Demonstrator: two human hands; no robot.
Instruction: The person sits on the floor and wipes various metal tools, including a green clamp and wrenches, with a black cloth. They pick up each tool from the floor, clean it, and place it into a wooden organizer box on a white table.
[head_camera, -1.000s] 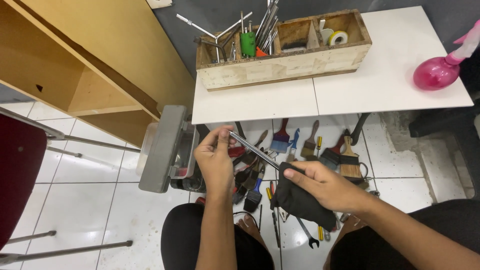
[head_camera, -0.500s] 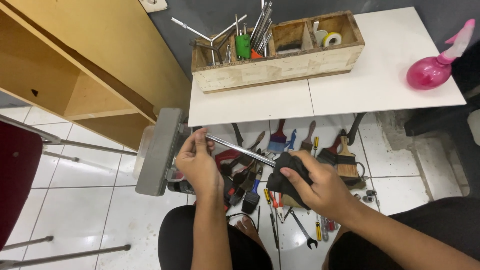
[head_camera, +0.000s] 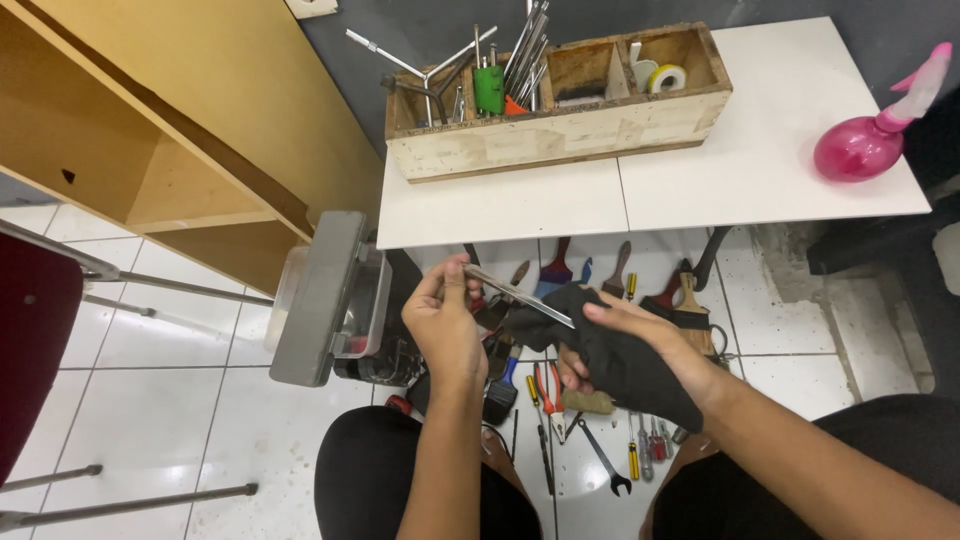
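— Black cloth (head_camera: 620, 355) was seen over the right hand (head_camera: 625, 350), was it not? How was the hand held?

— Yes. The cloth was draped across the palm and fingers, and the hand was curled loosely around it. One end of a thin metal rod (head_camera: 517, 295) was wrapped in that cloth. How tightly the rod was pressed inside could not be told, because the fingers were hidden by the fabric.

— And the other end of the rod?

— It was pinched by the left hand (head_camera: 443, 318), between the thumb and the first fingers, with the other fingers bent. The rod was held in the air between both hands, slightly tilted, above the knees of the person and below the edge of the white table (head_camera: 780, 150).

— What was found around the hands?

— On the tiled floor (head_camera: 160, 400), just behind the hands, several paintbrushes (head_camera: 690, 315) were laid in a row. Nearer to the person, small screwdrivers (head_camera: 633, 455), pliers with red handles (head_camera: 545, 390) and an open-end wrench (head_camera: 605, 462) were scattered. Beside the left hand a grey case with a clear lid (head_camera: 330, 295) was placed. On the table a wooden tool box (head_camera: 560, 125) was set, filled with long metal tools, a green can and a roll of tape, and a pink spray bottle (head_camera: 870, 135) was standing well apart from it, at the right edge.
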